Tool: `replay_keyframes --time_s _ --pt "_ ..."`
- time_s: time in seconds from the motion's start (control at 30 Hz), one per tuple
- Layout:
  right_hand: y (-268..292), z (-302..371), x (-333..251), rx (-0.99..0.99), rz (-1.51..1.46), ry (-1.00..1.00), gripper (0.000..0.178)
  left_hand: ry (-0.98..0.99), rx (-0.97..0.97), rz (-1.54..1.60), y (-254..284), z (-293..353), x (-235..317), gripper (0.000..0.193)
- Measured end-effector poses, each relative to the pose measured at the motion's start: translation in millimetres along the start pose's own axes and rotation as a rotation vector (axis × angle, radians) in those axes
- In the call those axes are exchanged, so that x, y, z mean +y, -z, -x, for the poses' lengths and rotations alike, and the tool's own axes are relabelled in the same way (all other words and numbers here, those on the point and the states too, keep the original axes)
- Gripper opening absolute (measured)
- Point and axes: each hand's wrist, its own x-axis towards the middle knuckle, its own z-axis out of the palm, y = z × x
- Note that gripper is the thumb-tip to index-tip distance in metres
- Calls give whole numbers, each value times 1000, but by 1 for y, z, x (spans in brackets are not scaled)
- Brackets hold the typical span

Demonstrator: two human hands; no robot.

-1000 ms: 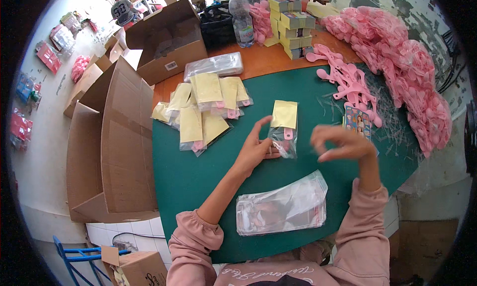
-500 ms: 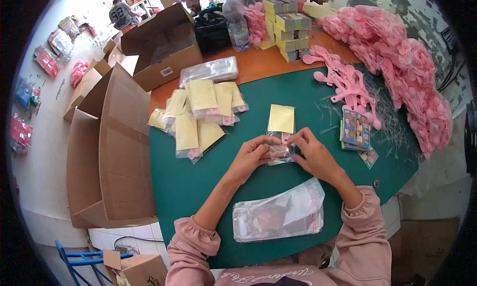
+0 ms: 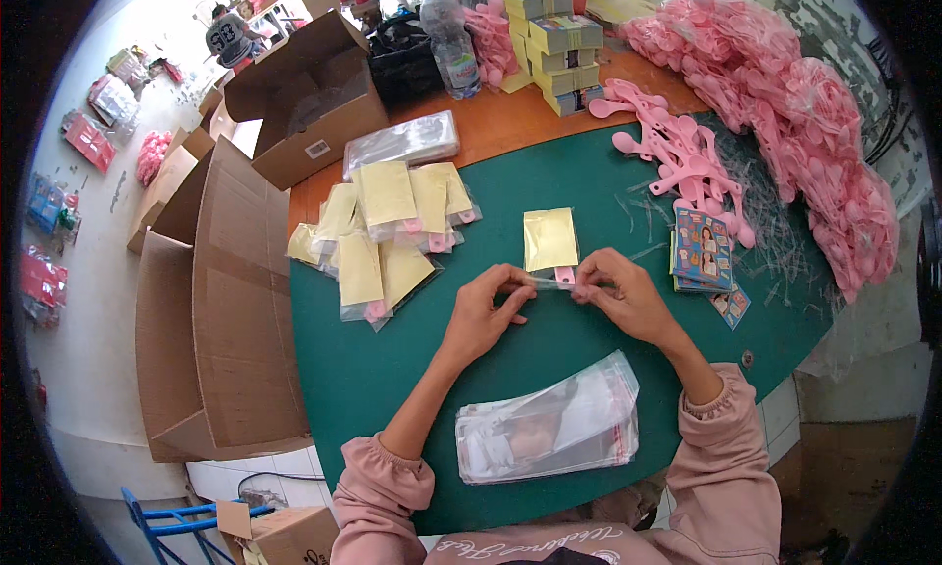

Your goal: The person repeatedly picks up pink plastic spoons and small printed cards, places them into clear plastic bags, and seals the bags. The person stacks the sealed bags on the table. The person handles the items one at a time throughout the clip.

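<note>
A clear plastic bag with a yellow card in it lies on the green tabletop in front of me. The end of a pink spoon handle shows below the card inside the bag. My left hand has its curled fingers at the bag's near left corner, thumb a little below. At the near right corner, my right hand pinches the bag's edge. Between my forearms lies a stack of empty clear bags. To the left is a pile of filled bags with yellow cards and pink pieces.
Loose pink spoons and printed cards lie on the right. A long heap of wrapped pink spoons runs along the far right edge. Card stacks and a water bottle stand at the back, an open cardboard box at left.
The bag's clear near end, which lay spread out between my hands, is now folded up toward the card. My left hand has shifted slightly and its thumb has come away from the bag.
</note>
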Motion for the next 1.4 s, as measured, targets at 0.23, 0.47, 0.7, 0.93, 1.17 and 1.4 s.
replay_keyframes --time_s 0.23,0.47,0.7,0.93,1.17,1.4 --pt "-10 -3 7 -17 -478 -302 10 18 108 -71 -3 1 -5 12" --pt "-21 -6 5 131 -409 -309 11 154 135 -130 -4 -2 1 14" --pt "-25 -5 6 226 -416 -274 12 96 265 67 -10 -1 3 19" --pt "-24 -6 3 176 -411 -312 11 135 233 54 -9 -2 1 18" --pt "-24 -5 5 207 -406 -283 27 84 192 -57 -8 -1 6 30" --pt "38 -33 9 265 847 203 15 -130 328 -295 64 0 16 40"
